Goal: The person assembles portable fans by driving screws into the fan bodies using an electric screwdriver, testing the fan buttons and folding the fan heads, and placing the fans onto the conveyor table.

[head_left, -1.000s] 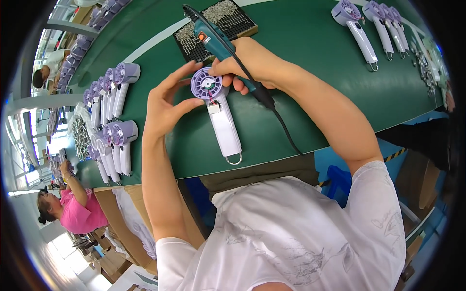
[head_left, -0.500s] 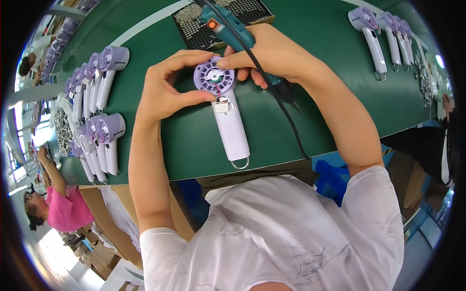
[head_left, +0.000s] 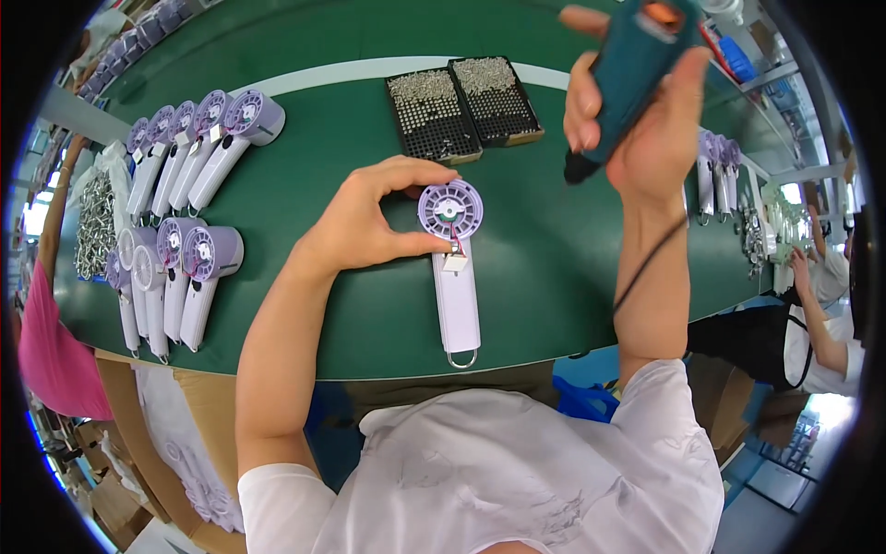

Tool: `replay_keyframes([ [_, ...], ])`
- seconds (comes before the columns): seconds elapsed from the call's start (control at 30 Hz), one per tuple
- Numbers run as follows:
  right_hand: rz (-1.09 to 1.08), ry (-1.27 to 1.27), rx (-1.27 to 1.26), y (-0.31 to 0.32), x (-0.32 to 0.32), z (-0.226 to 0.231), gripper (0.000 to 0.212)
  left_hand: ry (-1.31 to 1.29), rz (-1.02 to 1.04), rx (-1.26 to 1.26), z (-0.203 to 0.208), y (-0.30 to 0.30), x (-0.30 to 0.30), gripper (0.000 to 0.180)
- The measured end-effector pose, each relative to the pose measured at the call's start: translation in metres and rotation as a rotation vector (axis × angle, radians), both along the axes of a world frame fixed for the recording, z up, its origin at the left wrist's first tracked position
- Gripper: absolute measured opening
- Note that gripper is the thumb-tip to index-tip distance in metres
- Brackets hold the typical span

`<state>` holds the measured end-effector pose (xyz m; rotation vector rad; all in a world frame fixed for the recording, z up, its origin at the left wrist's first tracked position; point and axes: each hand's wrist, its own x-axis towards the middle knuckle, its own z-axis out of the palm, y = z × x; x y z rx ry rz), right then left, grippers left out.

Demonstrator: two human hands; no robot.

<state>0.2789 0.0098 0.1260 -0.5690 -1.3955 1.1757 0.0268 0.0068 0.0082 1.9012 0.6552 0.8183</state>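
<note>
Left hand (head_left: pixel 365 226): fingers curled round the rim of the round lilac head of a handheld fan (head_left: pixel 452 268), thumb and forefinger pinching it, pinning it flat. Fan lies on the green tabletop (head_left: pixel 554 277) straight before the person, white handle pointing back toward the body, wire loop at the handle's end. Grille side open; hub and a small red wire show at the neck.

Right hand (head_left: pixel 646 120): fingers wrapped fully closed around a teal electric screwdriver (head_left: pixel 637 69), lifted clear above and right of the fan, bit pointing down, its cord trailing along the forearm. Tip well apart from the fan.

Beyond the fan: two black screw trays (head_left: pixel 461 111), side by side, studded with bright screws. Left of the fan: two rows of finished fans (head_left: pixel 185 203) lying together. Far right of the fan: more fans (head_left: pixel 715 171) in a row, and another person's arms at the tabletop's edge.

Judgement: a fastening step, driver between screws. Next move likely calls for bringing the bit down square onto a screw point on the head, left hand holding the fan steady.
</note>
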Motion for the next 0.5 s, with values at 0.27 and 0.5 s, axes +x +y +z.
replay_keyframes([
  [0.27,-0.135,0.416,0.077,0.023,-0.048,0.021,0.096,-0.019,0.019,0.029,0.0,0.0,0.003,0.062],
  [0.5,0.174,0.749,-0.181,0.043,-0.054,-0.029,0.132,-0.07,0.017,0.096,-0.001,0.002,0.006,0.063],
])
